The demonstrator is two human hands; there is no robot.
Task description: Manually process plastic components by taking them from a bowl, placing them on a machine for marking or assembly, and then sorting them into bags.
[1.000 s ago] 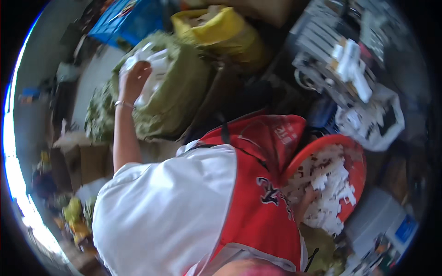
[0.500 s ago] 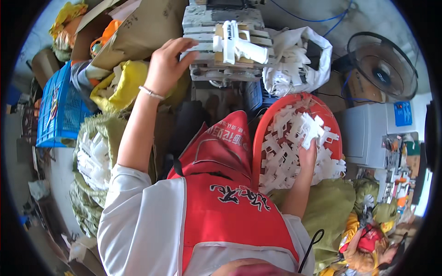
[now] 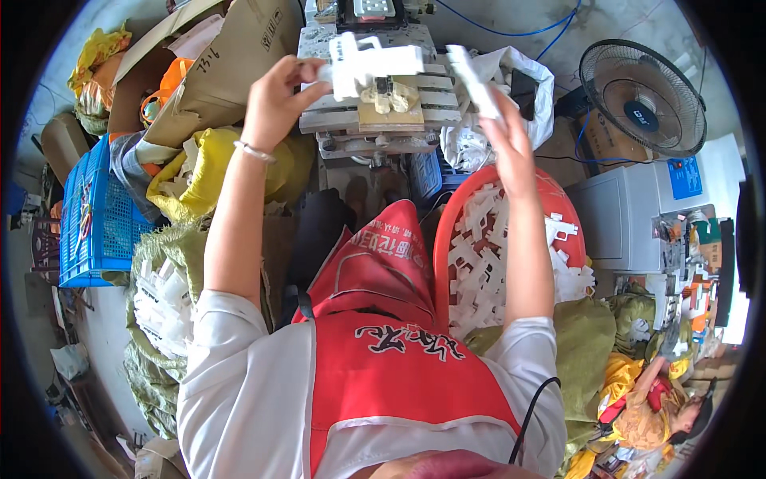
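My left hand (image 3: 278, 97) has its fingers closed on one end of a white plastic toy pistol (image 3: 348, 70) with dark printing on its side. That pistol is raised just above a small tan mould-like holder (image 3: 395, 102) on a wooden block, on a slatted grey machine bed (image 3: 440, 97). On the right, my right hand (image 3: 511, 144) grips a second white toy pistol (image 3: 471, 80), seen edge-on and blurred, beside the bed. Below it, a red basin (image 3: 443, 231) is heaped with white toy pistols (image 3: 479, 267), partly hidden by my right forearm.
A green woven sack (image 3: 144, 351) of white pieces, a yellow bag (image 3: 209, 168), a blue crate (image 3: 84, 227) and a cardboard box (image 3: 231, 68) are at left. A white sack (image 3: 538, 96) and a fan (image 3: 642, 96) stand right. Another person (image 3: 650, 415) sits far lower right.
My left hand has taken the printed pistol off the holder. My right hand has risen from over the basin to the machine bed with another pistol.
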